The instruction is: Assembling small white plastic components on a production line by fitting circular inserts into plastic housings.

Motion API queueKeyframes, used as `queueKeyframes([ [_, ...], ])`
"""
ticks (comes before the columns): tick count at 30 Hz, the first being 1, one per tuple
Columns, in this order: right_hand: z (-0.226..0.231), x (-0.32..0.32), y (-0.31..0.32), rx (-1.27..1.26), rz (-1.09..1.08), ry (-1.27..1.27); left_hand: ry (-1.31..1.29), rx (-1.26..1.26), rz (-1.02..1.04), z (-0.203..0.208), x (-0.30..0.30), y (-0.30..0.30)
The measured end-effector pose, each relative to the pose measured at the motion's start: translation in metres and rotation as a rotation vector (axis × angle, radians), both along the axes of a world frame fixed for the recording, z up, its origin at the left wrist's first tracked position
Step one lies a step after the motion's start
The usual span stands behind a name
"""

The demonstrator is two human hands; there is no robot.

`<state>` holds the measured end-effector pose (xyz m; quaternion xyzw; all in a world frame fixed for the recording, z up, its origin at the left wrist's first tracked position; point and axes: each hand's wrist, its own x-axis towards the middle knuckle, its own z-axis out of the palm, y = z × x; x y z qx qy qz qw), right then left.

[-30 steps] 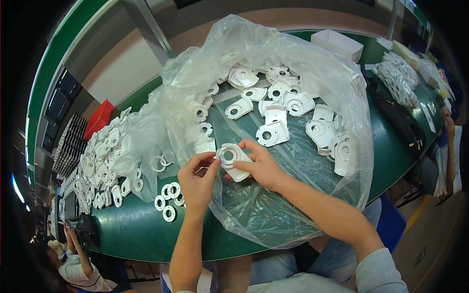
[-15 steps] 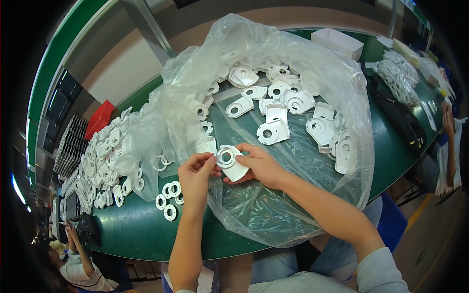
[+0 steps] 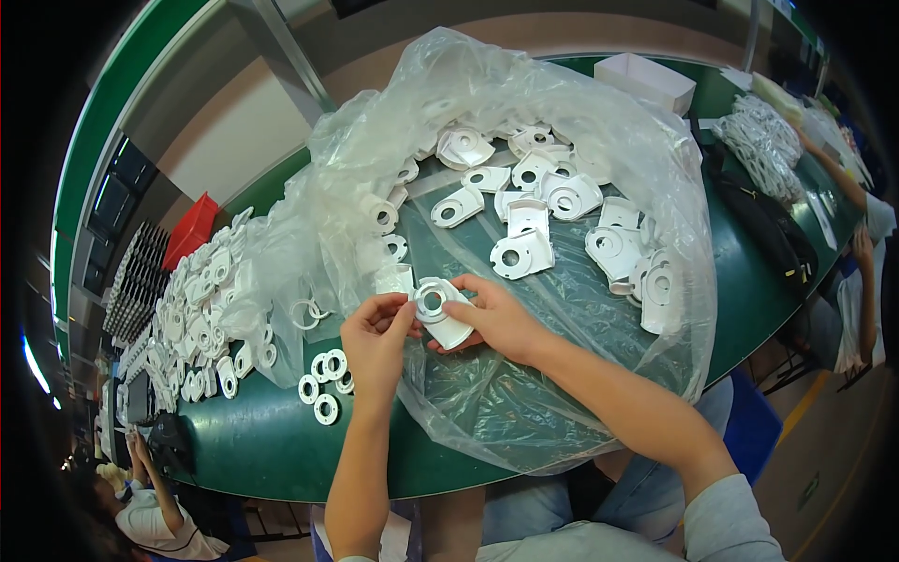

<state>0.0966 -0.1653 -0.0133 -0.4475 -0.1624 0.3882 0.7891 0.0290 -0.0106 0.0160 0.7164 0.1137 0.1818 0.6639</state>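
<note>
Over the front of a clear plastic bag, I hold a white plastic part [image 3: 449, 331] with a round ring-shaped end and a flared, curved plate. My right hand [image 3: 503, 323] grips it from the right, thumb on top and fingers underneath. On the ring's left edge, my left hand [image 3: 372, 335] is closed, with thumb and fingertips against the part; its other fingers are curled. Just behind the left fingertips lies another white piece [image 3: 394, 277]. Several flat white rings [image 3: 326, 408] rest on the table left of my left wrist.
The clear bag [image 3: 375, 122] spreads over the green table [image 3: 272, 450], with several similar white parts [image 3: 524, 253] inside. A heap of white parts [image 3: 201, 309] lies at left, near a red bin [image 3: 190, 230]. A white box [image 3: 646, 82] stands at the back. Other people sit at both sides.
My right thumb has shifted slightly on the white part, which has tilted a little. At the far right, another person's arm now reaches toward the wrapped white bundle.
</note>
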Motion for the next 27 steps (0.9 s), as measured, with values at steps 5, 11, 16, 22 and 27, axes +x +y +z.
queueKeyframes([
  [5,0.0,-0.003,0.0,-0.027,-0.098,-0.146,-0.015,0.053,-0.006,-0.001,0.0,0.001],
  [11,0.002,-0.003,-0.002,-0.023,-0.088,-0.177,-0.038,0.162,-0.012,0.0,-0.001,0.0],
  [16,-0.001,-0.005,-0.001,-0.098,-0.117,-0.344,-0.015,0.055,-0.049,0.0,0.0,0.003],
  [22,0.008,-0.009,-0.002,-0.048,-0.069,-0.312,0.005,0.039,-0.066,0.001,-0.002,0.005],
  [27,0.006,-0.009,-0.002,0.01,-0.053,-0.236,-0.03,0.021,-0.088,-0.003,-0.001,0.005],
])
